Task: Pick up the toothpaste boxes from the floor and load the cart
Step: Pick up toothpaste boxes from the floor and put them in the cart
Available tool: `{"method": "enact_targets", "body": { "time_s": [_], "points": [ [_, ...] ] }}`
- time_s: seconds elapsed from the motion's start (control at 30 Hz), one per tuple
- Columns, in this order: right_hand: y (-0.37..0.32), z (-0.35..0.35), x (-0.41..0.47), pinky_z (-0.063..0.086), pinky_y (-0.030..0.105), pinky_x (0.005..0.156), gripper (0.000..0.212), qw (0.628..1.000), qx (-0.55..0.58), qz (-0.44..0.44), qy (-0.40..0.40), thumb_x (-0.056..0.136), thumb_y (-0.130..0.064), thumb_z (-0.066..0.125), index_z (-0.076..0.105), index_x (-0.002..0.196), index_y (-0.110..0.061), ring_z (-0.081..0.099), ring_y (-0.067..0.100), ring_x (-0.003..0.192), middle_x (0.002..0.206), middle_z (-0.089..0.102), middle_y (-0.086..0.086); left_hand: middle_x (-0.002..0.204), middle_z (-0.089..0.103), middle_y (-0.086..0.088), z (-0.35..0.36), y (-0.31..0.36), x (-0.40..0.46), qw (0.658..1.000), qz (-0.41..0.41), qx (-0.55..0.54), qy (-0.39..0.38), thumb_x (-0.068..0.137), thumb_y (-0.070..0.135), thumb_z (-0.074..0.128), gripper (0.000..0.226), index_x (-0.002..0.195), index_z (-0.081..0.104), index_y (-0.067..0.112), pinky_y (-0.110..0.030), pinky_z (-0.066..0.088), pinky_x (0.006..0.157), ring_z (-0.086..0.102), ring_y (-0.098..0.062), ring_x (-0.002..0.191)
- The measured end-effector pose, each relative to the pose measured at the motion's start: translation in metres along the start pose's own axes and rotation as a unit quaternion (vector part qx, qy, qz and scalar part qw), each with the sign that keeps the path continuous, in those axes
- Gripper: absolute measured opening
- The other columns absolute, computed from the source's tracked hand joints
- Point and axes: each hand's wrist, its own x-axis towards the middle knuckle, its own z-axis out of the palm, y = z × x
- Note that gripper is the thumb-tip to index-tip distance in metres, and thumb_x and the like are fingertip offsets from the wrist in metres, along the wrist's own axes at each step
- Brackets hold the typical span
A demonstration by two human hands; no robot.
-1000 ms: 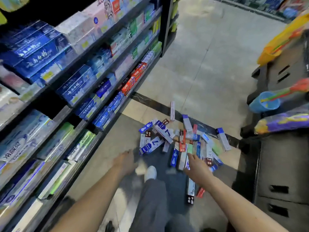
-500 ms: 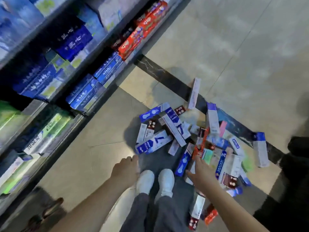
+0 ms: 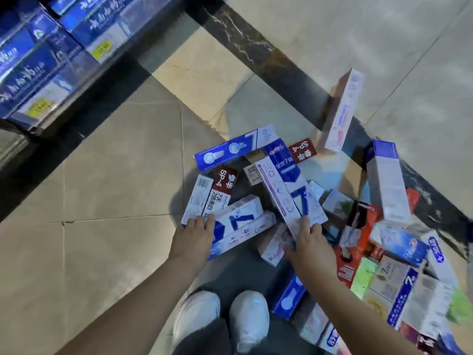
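Several toothpaste boxes lie scattered in a pile on the tiled floor (image 3: 102, 201), just ahead of my feet. My left hand (image 3: 193, 237) reaches down with its fingertips touching the near ends of a white box (image 3: 198, 198) and a red-topped SP-4 box (image 3: 221, 190). My right hand (image 3: 309, 242) rests its fingers on the near end of a blue-and-white "7" box (image 3: 294, 185) and a lilac-white box (image 3: 275, 190) beside it. Neither hand has lifted a box. The cart is out of view.
A low store shelf (image 3: 51, 73) packed with blue toothpaste boxes runs along the upper left. A dark marble strip (image 3: 268, 60) crosses the floor behind the pile. My white shoes (image 3: 197, 319) stand just short of the boxes. More boxes (image 3: 399, 285) spread to the right.
I have bent down much closer to the floor. Both hands moved forward from above the shoes onto the boxes. The cart and the upper shelves have left the view.
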Motion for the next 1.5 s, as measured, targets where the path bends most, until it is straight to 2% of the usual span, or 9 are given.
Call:
{"method": "enact_targets", "body": {
  "time_s": [0.13,0.23,0.4,0.73,0.9,1.0,1.27,1.37,1.5],
  "points": [
    [-0.003,0.003,0.012,0.046,0.030,0.059,0.061,0.999,-0.035,0.016,0.014,0.095,-0.024,0.047,0.015,0.145,-0.009,0.064,0.027,0.090,0.130,0.042,0.012,0.141,0.035,-0.013,0.009,0.007,0.009,1.000,0.017,0.002,-0.021,0.085,0.016,0.063,0.085,0.150,0.008,0.009,-0.036,0.048,0.086,0.045,-0.027,0.122],
    [0.000,-0.008,0.005,0.043,0.033,0.062,0.048,1.000,-0.018,-0.003,-0.001,0.092,-0.023,0.051,0.030,0.132,-0.009,0.062,0.030,0.093,0.120,0.049,0.008,0.137,0.037,-0.015,0.000,0.013,0.001,0.999,0.009,-0.008,-0.033,0.086,0.016,0.064,0.085,0.149,0.007,0.007,-0.037,0.048,0.087,0.047,-0.028,0.119],
    [0.007,-0.065,-0.043,0.040,0.032,0.062,0.033,0.999,0.030,-0.002,0.016,0.094,-0.021,0.046,0.033,0.123,-0.014,0.061,0.030,0.093,0.114,0.053,0.008,0.128,0.045,-0.008,-0.050,0.010,-0.051,0.990,-0.054,-0.118,-0.054,0.079,0.031,0.068,0.079,0.141,0.022,0.011,-0.034,0.048,0.082,0.055,-0.026,0.112],
    [0.005,-0.242,-0.224,0.046,0.038,0.069,0.043,0.987,0.143,-0.004,0.078,0.093,-0.028,0.053,0.035,0.129,-0.015,0.061,0.036,0.096,0.117,0.056,0.015,0.120,0.055,-0.003,-0.239,-0.008,-0.242,0.931,-0.059,-0.358,0.033,0.070,0.043,0.071,0.072,0.127,0.035,0.019,-0.034,0.050,0.079,0.059,-0.025,0.104],
    [0.003,-0.308,-0.325,0.048,0.041,0.084,0.047,0.972,0.194,0.022,0.130,0.091,-0.028,0.054,0.034,0.132,-0.016,0.057,0.034,0.109,0.130,0.049,0.011,0.127,0.053,-0.003,-0.314,-0.012,-0.346,0.905,-0.043,-0.418,0.066,0.074,0.033,0.073,0.070,0.131,0.033,0.020,-0.036,0.050,0.089,0.057,-0.023,0.112],
    [0.003,-0.332,-0.388,0.049,0.035,0.075,0.045,0.950,0.264,0.033,0.163,0.093,-0.027,0.055,0.036,0.131,-0.016,0.060,0.032,0.104,0.126,0.052,0.010,0.126,0.055,-0.004,-0.342,-0.013,-0.408,0.910,-0.011,-0.405,0.091,0.075,0.030,0.073,0.067,0.130,0.036,0.017,-0.032,0.048,0.089,0.056,-0.022,0.112],
    [0.008,-0.351,-0.536,0.035,0.034,0.064,0.027,0.897,0.376,0.011,0.234,0.089,-0.018,0.052,0.044,0.113,-0.010,0.051,0.030,0.085,0.107,0.056,0.014,0.105,0.060,0.000,-0.367,0.003,-0.552,0.877,0.009,-0.455,0.152,0.069,0.033,0.074,0.056,0.112,0.044,0.016,-0.031,0.046,0.072,0.058,-0.019,0.092],
    [0.017,-0.354,-0.576,0.033,0.032,0.064,0.030,0.899,0.342,-0.023,0.274,0.089,-0.018,0.054,0.044,0.115,-0.007,0.054,0.033,0.092,0.108,0.056,0.016,0.108,0.064,0.000,-0.357,0.009,-0.585,0.870,0.027,-0.455,0.187,0.064,0.041,0.080,0.064,0.115,0.049,0.018,-0.028,0.047,0.071,0.061,-0.017,0.092],
    [0.034,-0.340,-0.632,0.044,0.038,0.075,0.041,0.915,0.281,-0.048,0.284,0.088,-0.025,0.058,0.041,0.121,-0.008,0.056,0.036,0.104,0.115,0.054,0.016,0.114,0.062,-0.009,-0.331,0.020,-0.645,0.859,0.013,-0.459,0.225,0.070,0.035,0.079,0.064,0.119,0.046,0.011,-0.030,0.048,0.077,0.061,-0.025,0.100]
  ]
}}
